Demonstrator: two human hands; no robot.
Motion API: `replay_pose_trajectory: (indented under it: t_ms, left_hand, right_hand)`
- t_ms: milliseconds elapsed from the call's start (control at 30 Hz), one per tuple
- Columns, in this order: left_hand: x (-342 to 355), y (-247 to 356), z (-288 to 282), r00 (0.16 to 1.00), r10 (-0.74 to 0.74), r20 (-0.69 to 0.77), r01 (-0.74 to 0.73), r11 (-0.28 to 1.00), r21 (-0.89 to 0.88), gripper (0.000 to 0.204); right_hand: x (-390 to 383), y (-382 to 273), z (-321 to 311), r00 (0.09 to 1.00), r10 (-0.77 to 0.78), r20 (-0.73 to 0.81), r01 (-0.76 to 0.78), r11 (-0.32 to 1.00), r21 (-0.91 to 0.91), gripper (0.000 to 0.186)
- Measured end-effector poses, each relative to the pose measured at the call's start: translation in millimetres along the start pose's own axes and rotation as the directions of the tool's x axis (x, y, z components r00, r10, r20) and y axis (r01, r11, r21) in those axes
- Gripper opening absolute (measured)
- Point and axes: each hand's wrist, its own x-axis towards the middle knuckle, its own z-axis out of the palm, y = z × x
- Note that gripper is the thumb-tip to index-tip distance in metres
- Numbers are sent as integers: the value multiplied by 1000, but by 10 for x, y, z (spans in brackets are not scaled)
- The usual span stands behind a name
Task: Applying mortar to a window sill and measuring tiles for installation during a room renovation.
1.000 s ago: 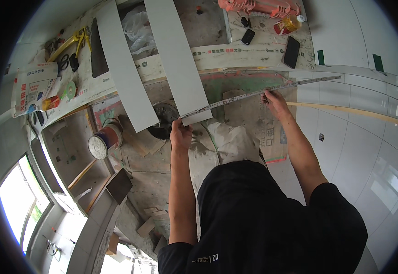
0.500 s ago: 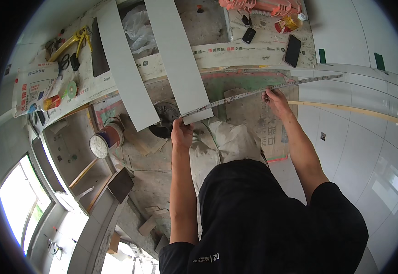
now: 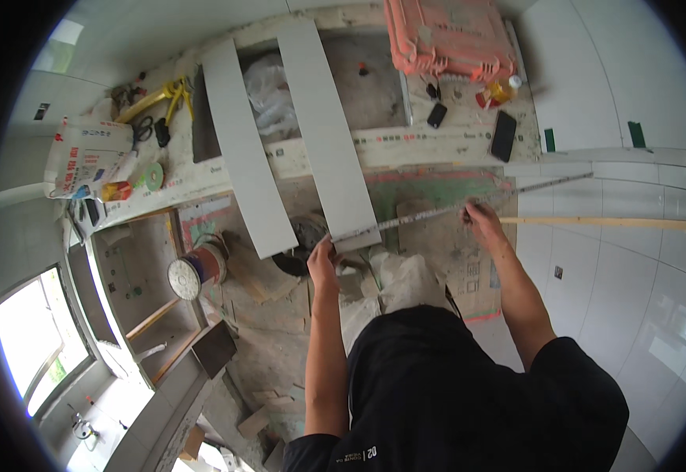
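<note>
A long, stained steel ruler [image 3: 421,215] slants across the middle, its far end reaching up to the right. My left hand [image 3: 324,266] is closed on its left end, right beside the near end of a pale grey strip panel [image 3: 331,141]. My right hand [image 3: 484,226] is closed too, its fingertips pinching the ruler's lower edge further right. A second pale strip panel [image 3: 247,149] lies to the left, roughly parallel. Both panels rest across the counter opening and jut over its front edge. Blur hides the exact finger contact.
The counter [image 3: 429,151] carries an orange case [image 3: 449,39], a black phone [image 3: 503,135], a bottle [image 3: 498,93], scissors [image 3: 145,128] and a yellow tool [image 3: 154,102]. Below stand a bucket [image 3: 197,271] and a dark round object [image 3: 303,232]. A wooden strip [image 3: 610,223] lies right.
The view has tilted, so the counter and hands sit lower and more of the orange case shows. Both hands keep hold of the ruler, its left end still by the panel's end.
</note>
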Motion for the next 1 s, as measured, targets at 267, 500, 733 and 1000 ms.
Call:
replay_pose_trajectory:
  t_ms: [267,500,733,1000]
  left_hand:
    - [-202,704,29,880,475,-15,-463,863,202,29]
    - [124,1510,456,871,491,15,-489,864,116,27]
    - [1165,2366,1256,848,529,-25,-527,848,44,30]
    - [2692,3342,2376,801,595,-64,-592,804,59,32]
  right_hand:
    - [-489,-242,725,987,-154,38,153,988,27,18]
    - [-410,-715,1221,955,-291,52,291,957,7,17]
    - [548,-1692,2004,798,-597,85,584,729,-357,16]
    - [2112,-2590,3056,702,-710,-56,674,688,-271,14]
